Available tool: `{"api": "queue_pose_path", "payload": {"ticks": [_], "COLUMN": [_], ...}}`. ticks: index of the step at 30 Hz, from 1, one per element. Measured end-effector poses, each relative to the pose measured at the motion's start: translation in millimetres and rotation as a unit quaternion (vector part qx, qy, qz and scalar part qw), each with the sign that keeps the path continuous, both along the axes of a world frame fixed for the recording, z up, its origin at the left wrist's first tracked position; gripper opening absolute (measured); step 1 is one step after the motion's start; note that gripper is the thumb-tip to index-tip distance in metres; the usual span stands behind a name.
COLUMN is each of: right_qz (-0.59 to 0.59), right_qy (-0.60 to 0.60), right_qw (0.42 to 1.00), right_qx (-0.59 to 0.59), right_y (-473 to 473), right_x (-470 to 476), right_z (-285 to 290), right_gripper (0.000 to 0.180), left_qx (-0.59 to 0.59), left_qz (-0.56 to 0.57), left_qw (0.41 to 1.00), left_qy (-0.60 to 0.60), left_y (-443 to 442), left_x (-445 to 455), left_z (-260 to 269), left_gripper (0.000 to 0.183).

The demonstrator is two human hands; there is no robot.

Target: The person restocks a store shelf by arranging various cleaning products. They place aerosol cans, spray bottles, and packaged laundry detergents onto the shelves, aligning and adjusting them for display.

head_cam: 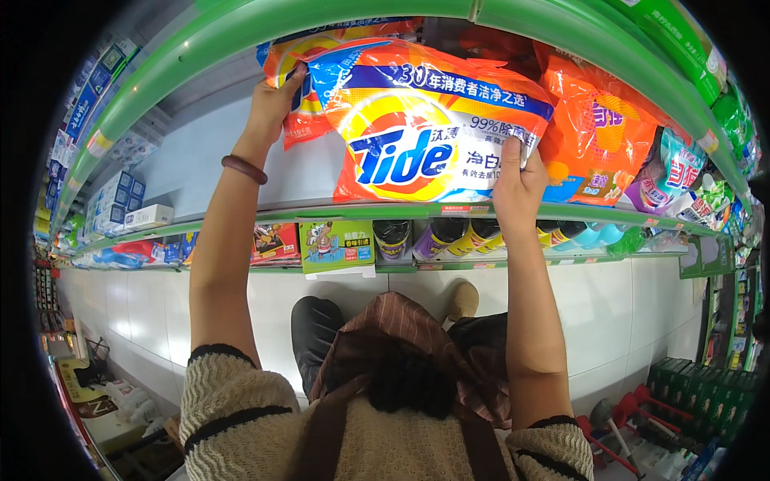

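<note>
A large orange Tide laundry detergent bag (421,120) lies over the front of a shelf, its printed face towards me. My right hand (522,174) pinches its lower right side, thumb on the front. At the upper left, my left hand (283,99) has its thumb on another orange detergent bag (307,123), which stands partly behind the Tide bag; its other fingers are hidden. A brown bangle (245,169) circles my left wrist. Beside my right hand stand further orange detergent bags (601,132).
A green shelf edge (385,211) runs below the bags, and a curved green rail (337,17) arches above. Small boxes (149,216) stand at the left. The lower shelf holds a green box (337,243) and black-capped bottles (391,237). Behind me at the right are red-handled tools (625,415).
</note>
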State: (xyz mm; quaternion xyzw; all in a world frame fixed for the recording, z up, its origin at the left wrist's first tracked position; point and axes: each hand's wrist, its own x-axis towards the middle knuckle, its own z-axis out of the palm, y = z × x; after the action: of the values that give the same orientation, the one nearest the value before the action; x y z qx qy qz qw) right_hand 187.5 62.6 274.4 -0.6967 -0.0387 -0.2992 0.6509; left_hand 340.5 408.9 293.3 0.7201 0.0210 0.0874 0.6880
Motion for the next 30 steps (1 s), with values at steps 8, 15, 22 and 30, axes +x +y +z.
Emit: {"api": "queue_pose_path", "payload": {"ticks": [8,15,22,30], "right_qz": [0.0,0.118,0.243,0.219], "right_qy": [-0.026,0.036,0.111,0.111], "right_qw": [0.999,0.992,0.954,0.963], "right_qx": [-0.036,0.028,0.135,0.114], "right_y": [-4.0,-14.2,-30.1,-35.4], "right_x": [5.7,4.0,19.2,30.8], "right_z": [-4.1,7.0,18.7,10.7], "right_gripper": [0.027,0.034,0.047,0.029], "left_qx": [-0.255,-0.255,-0.236,-0.427], "left_qz": [-0.187,-0.308,-0.327,-0.456], "left_qw": [0.948,0.912,0.901,0.778], "left_qy": [0.019,0.094,0.156,0.062], "left_y": [-58.2,-57.3,-38.3,-20.5], "left_x": [-17.6,-14.5,-1.2,11.4], "left_z": [-4.8,-3.2,-7.8,24.9], "left_gripper": [0.038,0.041,0.044,0.061]}}
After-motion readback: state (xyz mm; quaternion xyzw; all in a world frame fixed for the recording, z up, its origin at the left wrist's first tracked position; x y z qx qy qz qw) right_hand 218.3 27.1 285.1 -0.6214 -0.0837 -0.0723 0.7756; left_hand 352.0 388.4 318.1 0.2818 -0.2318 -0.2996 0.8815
